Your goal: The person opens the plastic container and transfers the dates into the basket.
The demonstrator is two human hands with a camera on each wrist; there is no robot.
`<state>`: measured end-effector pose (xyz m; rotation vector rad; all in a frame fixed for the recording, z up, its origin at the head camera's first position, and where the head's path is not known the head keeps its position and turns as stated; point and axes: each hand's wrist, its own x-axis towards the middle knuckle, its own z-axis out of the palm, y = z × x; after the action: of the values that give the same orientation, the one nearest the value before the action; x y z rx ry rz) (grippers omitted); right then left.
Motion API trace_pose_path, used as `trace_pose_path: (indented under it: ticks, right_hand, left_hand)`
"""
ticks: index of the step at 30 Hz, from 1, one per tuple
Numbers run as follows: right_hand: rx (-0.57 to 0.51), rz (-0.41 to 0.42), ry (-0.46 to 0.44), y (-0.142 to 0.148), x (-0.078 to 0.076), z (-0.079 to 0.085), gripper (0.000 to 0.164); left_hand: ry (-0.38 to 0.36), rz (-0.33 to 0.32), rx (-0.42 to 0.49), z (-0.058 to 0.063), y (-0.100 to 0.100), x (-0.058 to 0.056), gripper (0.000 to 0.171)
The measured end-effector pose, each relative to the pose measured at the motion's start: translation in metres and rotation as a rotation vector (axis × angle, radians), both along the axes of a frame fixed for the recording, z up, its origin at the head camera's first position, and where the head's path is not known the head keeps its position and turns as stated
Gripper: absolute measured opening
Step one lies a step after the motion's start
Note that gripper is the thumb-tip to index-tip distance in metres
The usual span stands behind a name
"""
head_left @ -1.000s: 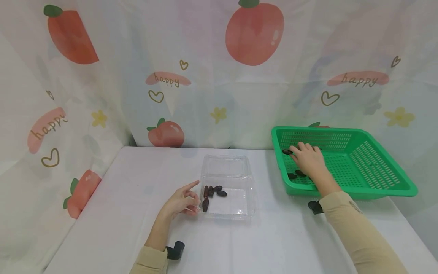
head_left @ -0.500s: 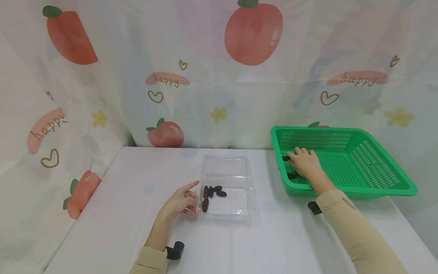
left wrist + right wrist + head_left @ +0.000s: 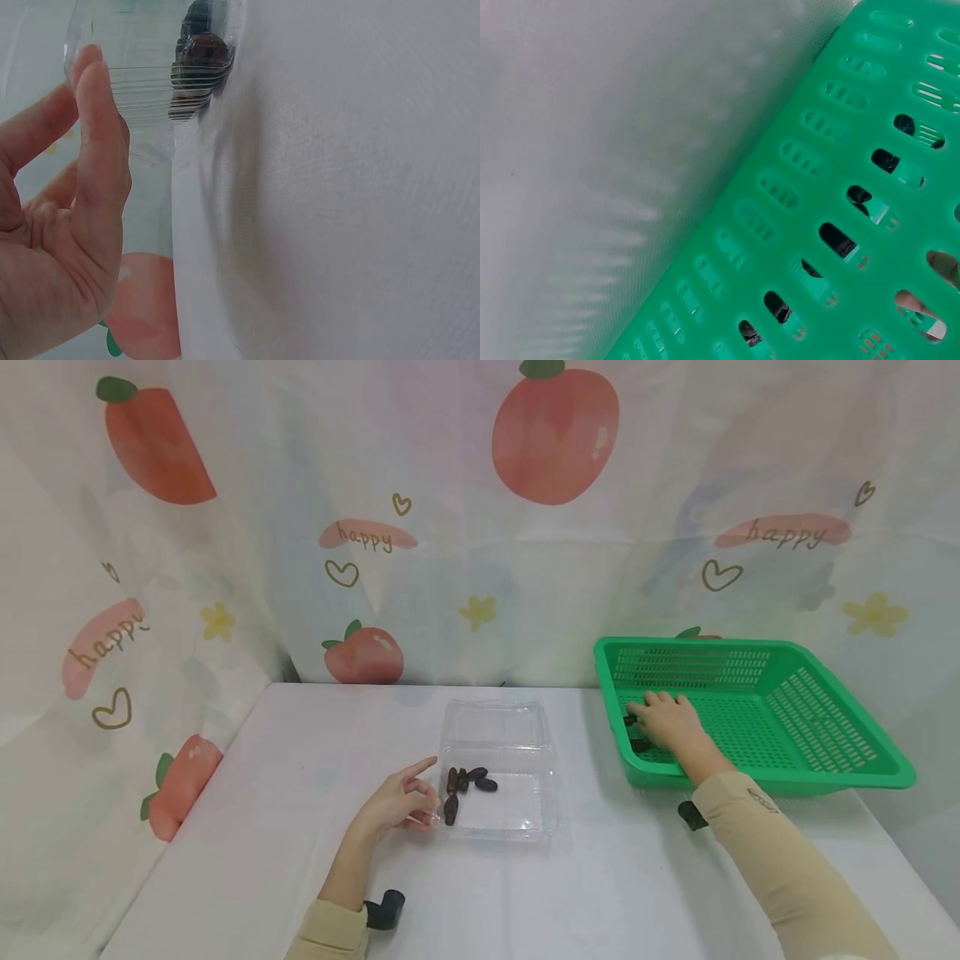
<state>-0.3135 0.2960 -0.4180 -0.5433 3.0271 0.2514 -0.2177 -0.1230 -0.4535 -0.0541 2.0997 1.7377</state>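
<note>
In the head view my left hand (image 3: 401,802) is at the left edge of a hinged clear plastic box (image 3: 517,806), one finger stretched out. Its fingertips meet at the box's rim in the left wrist view and seem to pinch it. Several dark, wrinkled dates (image 3: 451,810) lie in the box's left half. My right hand (image 3: 667,724) reaches down inside a green basket (image 3: 825,752), with a dark date (image 3: 630,720) at its fingertips. Another date (image 3: 640,745) lies close by in the basket. Through the basket's slots, the right wrist view shows dark pieces (image 3: 837,240) and bits of fingers.
A white cloth covers the table (image 3: 300,760). The box lid (image 3: 497,725) stands raised at the back. Behind hangs a printed curtain (image 3: 435,568) with peaches and hearts. The basket stands at the back right, near the table edge.
My right hand has come down and slightly toward me inside the basket, the date moving with it. The left hand and the box have stayed put.
</note>
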Motion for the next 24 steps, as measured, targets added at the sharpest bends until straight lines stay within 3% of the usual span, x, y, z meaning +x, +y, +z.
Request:
trace_pose_path:
  ticks: [16,20,24]
  right_hand:
    - [-0.059,-0.056,0.005,-0.0011,0.0001,0.0015,0.036]
    - [-0.104,-0.093,0.056,-0.0005,-0.0004,0.0038,0.037]
    - [-0.205,-0.096,0.175,0.0008,-0.0006,0.0054,0.033]
  left_hand:
    - [0.002,0.003,-0.003,0.0001,-0.0005,0.0005,0.069]
    - [0.006,-0.002,0.004,-0.0008,-0.0007,0.0001,0.069]
    - [0.007,-0.003,0.012,-0.0011,-0.0006,-0.0003,0.069]
